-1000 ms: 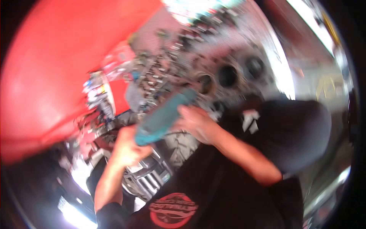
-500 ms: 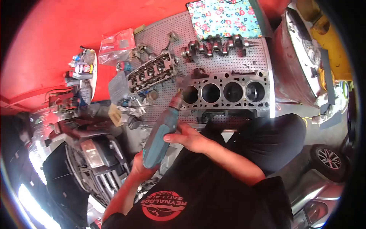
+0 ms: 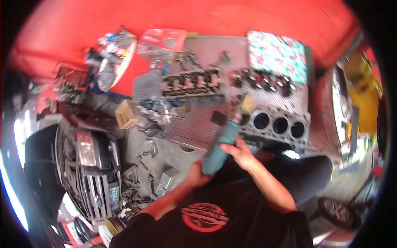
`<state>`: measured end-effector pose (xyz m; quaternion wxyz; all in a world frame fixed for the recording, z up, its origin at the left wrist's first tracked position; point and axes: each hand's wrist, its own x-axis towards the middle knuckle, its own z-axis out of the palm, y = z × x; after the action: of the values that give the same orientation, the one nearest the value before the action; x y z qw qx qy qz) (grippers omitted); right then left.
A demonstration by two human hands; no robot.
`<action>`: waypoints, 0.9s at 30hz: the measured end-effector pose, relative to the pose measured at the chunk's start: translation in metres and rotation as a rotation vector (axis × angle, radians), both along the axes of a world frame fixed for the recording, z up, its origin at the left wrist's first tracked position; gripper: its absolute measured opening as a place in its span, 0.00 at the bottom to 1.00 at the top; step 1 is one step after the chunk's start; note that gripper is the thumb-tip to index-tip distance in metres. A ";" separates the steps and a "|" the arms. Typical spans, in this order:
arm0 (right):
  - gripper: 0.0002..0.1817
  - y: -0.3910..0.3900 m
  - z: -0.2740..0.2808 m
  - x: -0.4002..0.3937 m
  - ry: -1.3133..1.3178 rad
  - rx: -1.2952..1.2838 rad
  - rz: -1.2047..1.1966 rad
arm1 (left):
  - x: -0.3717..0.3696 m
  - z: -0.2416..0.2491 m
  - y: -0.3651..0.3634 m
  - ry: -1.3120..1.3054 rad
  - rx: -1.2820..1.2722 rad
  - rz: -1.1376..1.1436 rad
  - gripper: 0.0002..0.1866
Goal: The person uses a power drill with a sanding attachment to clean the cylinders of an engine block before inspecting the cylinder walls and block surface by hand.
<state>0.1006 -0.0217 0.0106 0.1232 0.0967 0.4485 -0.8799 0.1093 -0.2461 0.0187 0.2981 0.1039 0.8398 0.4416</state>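
Note:
A teal power drill (image 3: pixel 220 146) slants up across the middle, its chuck (image 3: pixel 235 116) over the left end of the engine block (image 3: pixel 269 136). My left hand (image 3: pixel 197 173) wraps round the drill's rear, its fingers mostly hidden by the body. Along the drill's right side, my right hand (image 3: pixel 242 155) grips it with the thumb showing and the other fingers partly behind. A yellowish blur (image 3: pixel 248 105) shows beside the drill's tip. Several round cylinder bores (image 3: pixel 261 120) open in the block's top face.
On the perforated bench (image 3: pixel 186 128) lie a cylinder head (image 3: pixel 192 84), a crankshaft (image 3: pixel 269 81) and a floral cloth (image 3: pixel 277 53). A cardboard box (image 3: pixel 126 114) stands at the left edge. A car front (image 3: pixel 93 165) is at lower left, with metal parts (image 3: pixel 136 177) on the floor.
The view has swung, so the bench sits further right and lower, and blurs. Both hands still hold the drill, whose tip stays by the block's left end.

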 end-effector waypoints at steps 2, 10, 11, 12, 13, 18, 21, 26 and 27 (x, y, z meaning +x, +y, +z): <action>0.31 -0.001 -0.002 0.000 -0.027 0.006 -0.013 | -0.005 0.004 0.004 0.002 0.066 -0.020 0.27; 0.34 -0.006 0.024 -0.002 -0.077 0.111 -0.053 | -0.013 0.008 0.007 -0.020 0.273 0.000 0.23; 0.34 -0.008 0.026 -0.003 -0.077 0.113 -0.059 | -0.014 0.007 0.006 -0.019 0.273 0.000 0.23; 0.34 -0.010 0.026 -0.003 -0.069 0.119 -0.062 | -0.014 0.006 0.003 -0.020 0.271 0.001 0.23; 0.35 -0.011 0.025 -0.002 -0.063 0.125 -0.067 | -0.015 0.004 0.001 -0.017 0.271 0.005 0.23; 0.38 -0.014 0.020 0.001 -0.085 0.213 -0.033 | -0.017 -0.002 -0.012 -0.015 0.227 -0.057 0.20; 0.42 -0.019 0.029 0.003 -0.123 0.099 -0.051 | -0.013 0.000 -0.007 0.070 0.237 -0.023 0.11; 0.41 -0.026 0.014 0.007 -0.063 0.120 -0.074 | -0.011 -0.001 -0.011 0.069 0.196 -0.024 0.13; 0.41 -0.025 0.016 0.007 -0.069 0.113 -0.063 | -0.011 -0.003 -0.014 0.048 0.183 -0.028 0.13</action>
<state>0.1075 -0.0470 0.0262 0.1053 0.1479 0.4896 -0.8528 0.0986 -0.2597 0.0152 0.2731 0.1531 0.8014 0.5096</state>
